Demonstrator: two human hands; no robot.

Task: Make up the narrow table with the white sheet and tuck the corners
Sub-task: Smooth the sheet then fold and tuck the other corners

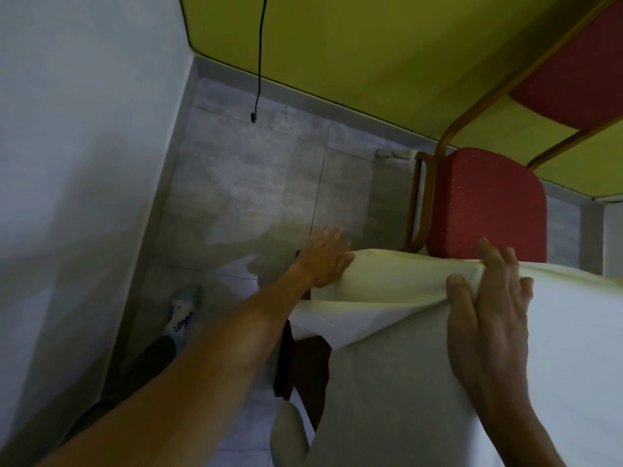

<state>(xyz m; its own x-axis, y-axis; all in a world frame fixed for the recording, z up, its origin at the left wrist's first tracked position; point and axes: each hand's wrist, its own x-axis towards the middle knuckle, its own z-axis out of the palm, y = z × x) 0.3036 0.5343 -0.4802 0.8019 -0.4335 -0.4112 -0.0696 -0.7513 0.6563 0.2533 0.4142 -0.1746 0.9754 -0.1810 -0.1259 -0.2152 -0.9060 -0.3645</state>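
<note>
White sheet [404,382] lies over the end of the narrow table [303,369], lower right of view. Its near edge is folded back in a loose flap, and the far corner bulges in a rounded fold. Table itself almost wholly hidden: only a dark brown strip shows below the flap on the left side. Sheet runs out of frame right and bottom.

Left hand [325,261] at the far left corner, fingers spread and open, palm pressed to the side of the rounded fold; fingertips blurred, so whether any cloth is pinched cannot be told. Left forearm long and straight, reaching diagonally from lower left.

Right hand [488,308] on the top edge of the sheet, thumb under a raised fold and fingers over it, nipping the cloth. Wrist enters from lower right, back of hand up.

Beyond the table end: red padded chair [485,203] with wooden frame, close by. Grey tiled floor [256,170]; one shoe [180,311] at lower left; black cable [259,55] hangs against the yellow wall [371,45]
</note>
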